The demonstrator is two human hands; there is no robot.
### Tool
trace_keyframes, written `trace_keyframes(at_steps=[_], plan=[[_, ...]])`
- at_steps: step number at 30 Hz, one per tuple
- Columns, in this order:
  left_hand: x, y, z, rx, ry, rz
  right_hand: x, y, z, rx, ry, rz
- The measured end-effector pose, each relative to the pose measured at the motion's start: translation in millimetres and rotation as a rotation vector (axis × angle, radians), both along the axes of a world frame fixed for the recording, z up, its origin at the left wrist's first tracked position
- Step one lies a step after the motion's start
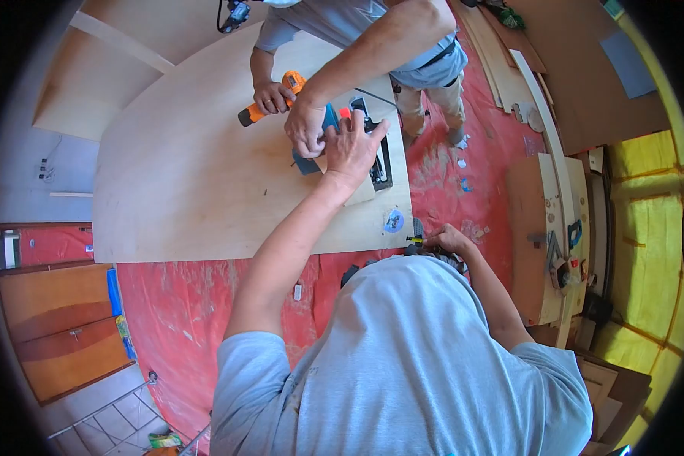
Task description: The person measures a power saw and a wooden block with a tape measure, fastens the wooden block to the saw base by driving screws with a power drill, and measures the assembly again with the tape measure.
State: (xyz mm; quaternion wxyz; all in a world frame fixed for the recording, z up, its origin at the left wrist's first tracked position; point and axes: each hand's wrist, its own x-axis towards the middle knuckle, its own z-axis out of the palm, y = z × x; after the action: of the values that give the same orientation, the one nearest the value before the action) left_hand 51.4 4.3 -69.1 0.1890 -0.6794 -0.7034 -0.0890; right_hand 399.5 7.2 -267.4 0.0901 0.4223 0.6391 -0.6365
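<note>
My left hand reaches over the wooden panel with its fingers spread. It is among a black-framed tool, a blue tool partly hidden by hands, and a small piece of board. Whether it presses on any of these is unclear. By the panel's near right corner, close to my waist, my right hand is closed. At its fingertips is a small yellow-and-black item whose kind I cannot make out. Across from me, a co-worker's one hand grips an orange power drill; their other hand is beside mine.
The large panel spreads before me, with a round blue sticker near its corner. Red sheeting covers the floor. Long boards and a wooden box-like piece stand right; a wooden cabinet is left.
</note>
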Motion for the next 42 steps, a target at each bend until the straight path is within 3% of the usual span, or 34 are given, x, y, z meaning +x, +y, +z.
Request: trace_keyframes(at_steps=[11, 13, 18, 21, 42], plan=[[0, -1, 1, 0.029, 0.003, -0.012, -4, 9, -7, 0.039, -0.05, 0.067], [3, -3, 6, -0.088, -0.057, 0.02, -7, 7, -1, 0.029, -0.036, 0.052], [2, -3, 5, -0.069, -0.043, 0.007, -14, 7, 24, 0.001, -0.051, 0.026], [2, -3, 5, -0.068, -0.04, 0.003, -14, 9, -14, 0.027, 0.011, 0.053], [0, -3, 6, -0.046, -0.001, -0.008, -22, 12, -4, 0.023, 0.033, 0.052]])
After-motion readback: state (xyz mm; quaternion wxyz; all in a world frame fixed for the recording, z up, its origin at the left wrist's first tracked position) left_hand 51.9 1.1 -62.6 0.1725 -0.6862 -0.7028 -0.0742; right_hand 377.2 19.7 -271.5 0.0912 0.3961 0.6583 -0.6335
